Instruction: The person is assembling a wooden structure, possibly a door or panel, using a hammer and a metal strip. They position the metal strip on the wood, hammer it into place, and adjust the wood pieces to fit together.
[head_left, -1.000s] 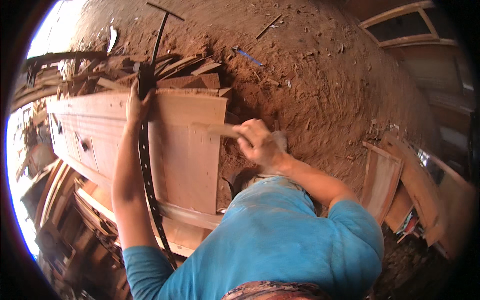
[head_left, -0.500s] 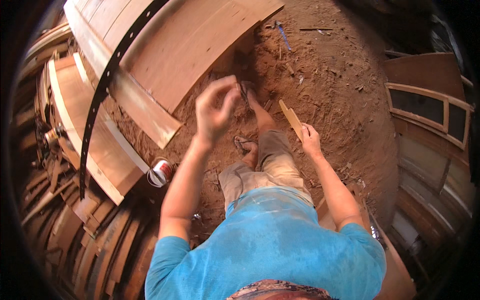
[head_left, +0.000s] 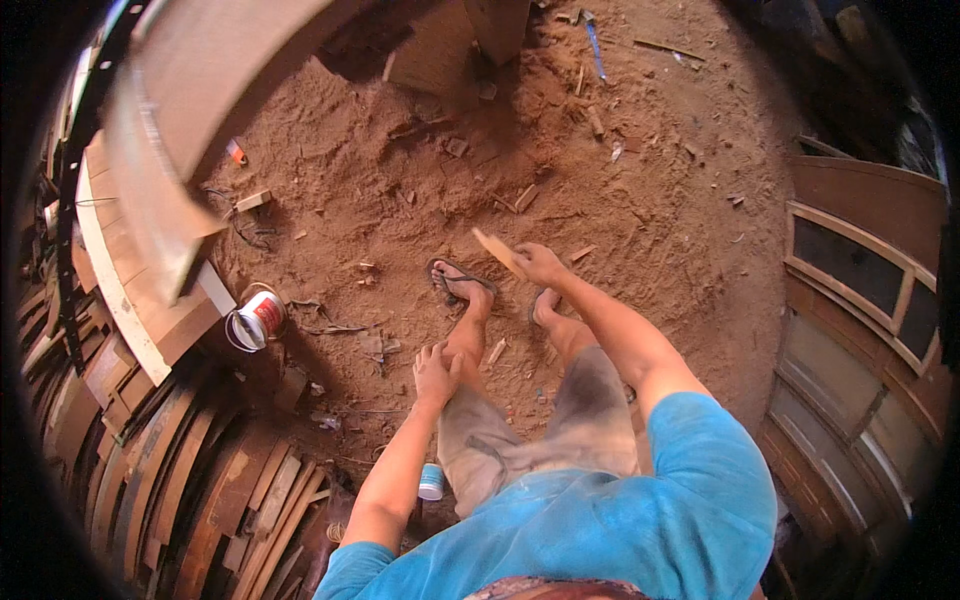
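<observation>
Wood strip [head_left: 497, 251] in right hand [head_left: 541, 264]; left hand [head_left: 437, 374] lowered.

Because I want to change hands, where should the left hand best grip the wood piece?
Probably the free end of the wood piece, the left hand coming from the left: the piece is long and narrow, that end points up-left, and the right hand covers the other.

At left there is a white bucket [head_left: 262, 316] near the stacked planks [head_left: 222, 490], then a small can [head_left: 430, 484], a blue strip [head_left: 596, 48] on the dirt floor [head_left: 690, 230], and a wooden frame [head_left: 903, 298] at right.
</observation>
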